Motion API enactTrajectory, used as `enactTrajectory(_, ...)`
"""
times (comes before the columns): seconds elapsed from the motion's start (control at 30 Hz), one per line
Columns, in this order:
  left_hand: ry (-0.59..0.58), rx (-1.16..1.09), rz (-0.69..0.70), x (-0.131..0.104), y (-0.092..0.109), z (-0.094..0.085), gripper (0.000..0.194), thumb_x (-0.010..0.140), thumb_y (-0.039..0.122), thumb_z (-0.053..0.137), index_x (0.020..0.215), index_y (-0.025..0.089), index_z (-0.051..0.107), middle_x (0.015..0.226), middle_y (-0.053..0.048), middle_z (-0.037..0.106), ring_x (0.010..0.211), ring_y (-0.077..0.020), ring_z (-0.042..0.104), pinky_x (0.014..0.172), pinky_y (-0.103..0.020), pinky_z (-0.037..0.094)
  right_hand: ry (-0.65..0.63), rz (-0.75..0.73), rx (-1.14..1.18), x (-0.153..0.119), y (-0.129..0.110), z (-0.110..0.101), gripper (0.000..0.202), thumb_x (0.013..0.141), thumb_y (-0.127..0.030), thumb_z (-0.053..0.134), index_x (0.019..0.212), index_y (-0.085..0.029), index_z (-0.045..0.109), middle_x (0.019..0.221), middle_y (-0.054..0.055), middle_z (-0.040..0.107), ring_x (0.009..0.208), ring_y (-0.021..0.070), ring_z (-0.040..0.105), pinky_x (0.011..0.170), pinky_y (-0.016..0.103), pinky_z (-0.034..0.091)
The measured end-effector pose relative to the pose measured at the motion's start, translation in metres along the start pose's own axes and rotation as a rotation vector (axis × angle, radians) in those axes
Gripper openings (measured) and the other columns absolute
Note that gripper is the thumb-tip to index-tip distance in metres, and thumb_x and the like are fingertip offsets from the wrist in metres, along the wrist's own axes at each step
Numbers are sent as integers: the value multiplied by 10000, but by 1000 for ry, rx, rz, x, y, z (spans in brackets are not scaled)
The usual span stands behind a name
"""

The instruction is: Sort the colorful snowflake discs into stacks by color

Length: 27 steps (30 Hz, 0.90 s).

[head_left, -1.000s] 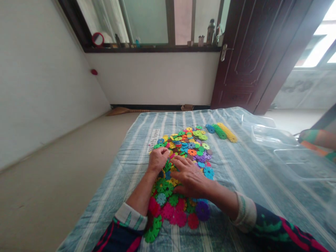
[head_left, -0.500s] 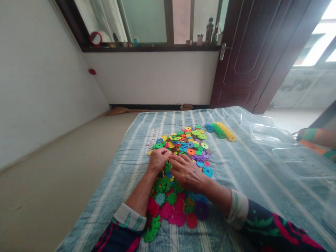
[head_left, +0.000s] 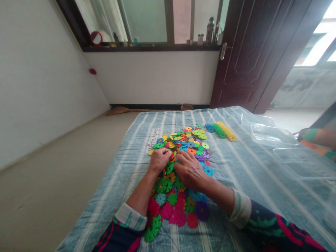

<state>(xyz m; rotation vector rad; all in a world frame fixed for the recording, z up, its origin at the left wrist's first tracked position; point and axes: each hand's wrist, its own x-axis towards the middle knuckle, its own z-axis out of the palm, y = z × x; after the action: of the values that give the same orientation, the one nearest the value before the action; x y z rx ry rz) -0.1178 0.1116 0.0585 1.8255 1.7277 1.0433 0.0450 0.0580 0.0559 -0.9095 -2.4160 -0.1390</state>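
Observation:
Colourful notched plastic discs [head_left: 172, 199] lie heaped on a striped cloth, mostly in front of me and under my hands. Above the heap's left side, my left hand [head_left: 159, 161] is closed in a pinch, with a pinkish-red notched disc [head_left: 172, 156] at its fingertips. Just right of it, my right hand [head_left: 191, 170] is bent over the heap with curled fingers; whatever lies under its fingertips is hidden. Between the two hands a green disc [head_left: 170, 167] shows. Sorted rows of discs in blue [head_left: 209, 128], green [head_left: 219, 130] and yellow [head_left: 226, 132] lie beyond to the right.
Clear plastic boxes [head_left: 274, 134] stand along the right side of the striped cloth [head_left: 118, 182]. Part of another person in orange and green clothing [head_left: 316, 138] appears at the right edge. A dark red door [head_left: 241, 56] and a windowsill [head_left: 152, 48] with small items are behind.
My right hand has shifted slightly right, away from my left hand, widening the gap between them. The pinkish-red disc at my left fingertips now shows more clearly.

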Motion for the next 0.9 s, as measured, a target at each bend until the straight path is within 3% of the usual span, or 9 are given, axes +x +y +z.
enactTrajectory(0.23, 9, -35, -27, 1, -3, 1, 242, 667, 337, 498, 643, 177, 678, 593, -4, 657, 601, -163, 583, 597, -254, 442, 49, -46, 57, 0, -14, 1, 132, 884, -208, 506, 922, -185, 630, 1217, 121, 522, 1246, 254, 356, 976, 411, 357)
enactTrajectory(0.47, 35, -94, -80, 4, -4, 3, 243, 653, 340, 507, 623, 166, 673, 625, -16, 680, 650, -177, 603, 654, -271, 461, -46, 112, 99, 9, -18, 10, 268, 798, -375, 646, 949, -153, 645, 1317, 146, 457, 1297, 300, 300, 1019, 481, 316)
enactTrajectory(0.9, 45, -265, -164, 2, -1, 7, 289, 639, 395, 561, 676, 145, 702, 635, -23, 683, 659, -170, 600, 627, -258, 458, -26, 347, 230, 18, -34, 20, 167, 727, -208, 586, 853, -176, 691, 1302, 110, 493, 1269, 275, 343, 1044, 470, 287)
